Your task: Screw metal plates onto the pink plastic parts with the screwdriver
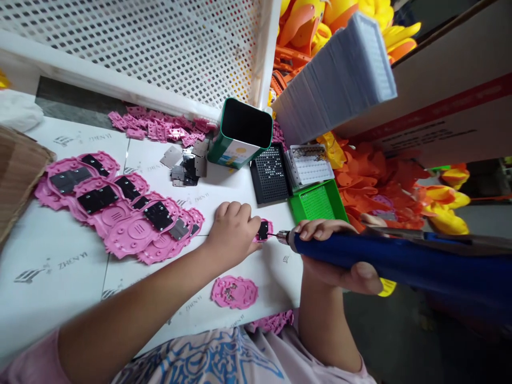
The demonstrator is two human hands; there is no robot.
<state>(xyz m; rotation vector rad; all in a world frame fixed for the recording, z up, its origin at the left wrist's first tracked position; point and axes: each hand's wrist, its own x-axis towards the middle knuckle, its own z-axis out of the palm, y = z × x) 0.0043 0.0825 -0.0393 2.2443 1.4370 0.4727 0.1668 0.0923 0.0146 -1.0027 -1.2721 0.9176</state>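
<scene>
My left hand (234, 229) is closed on the edge of a small pink plastic part with a black plate (263, 230) on it, down on the white table. In my right hand (336, 256) is a blue electric screwdriver (384, 261), its fingers wrapped round the body. The thin bit points left and meets the black plate or ends just over it; I cannot tell which. A pink plastic cover (235, 292) with small screws on it lies nearer to me. Left of my left hand, several pink covers (128, 226) overlap, many bearing black or grey plates.
Behind my hands stand a green tin (240, 140), a black perforated tray (271, 173), a white tray (310, 164) and a green basket (318, 202). Loose metal plates (186, 164) and small pink parts (160, 125) lie by a white crate (160, 48). A cardboard box (20, 181) edges the left.
</scene>
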